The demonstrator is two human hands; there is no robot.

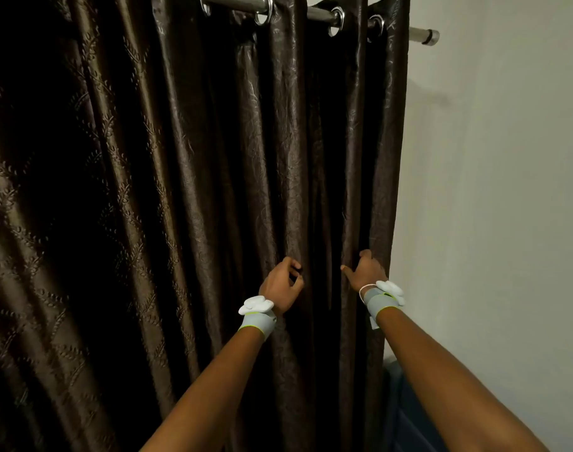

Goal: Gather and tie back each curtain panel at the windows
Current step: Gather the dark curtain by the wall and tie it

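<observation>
Below the rod [317, 11], the left hand [283, 283] and right hand [366, 270] each pinch a fold of the brown curtain [213, 174].

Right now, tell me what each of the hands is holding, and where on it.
Both grip the dark brown curtain at mid-height: the left hand pinches one fold, the right hand clutches a fold near the panel's right edge.

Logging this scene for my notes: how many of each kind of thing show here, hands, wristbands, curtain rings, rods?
Hands: 2, left hand and right hand
Wristbands: 2
Curtain rings in view: 4
Curtain rod: 1
Total: 9
</observation>
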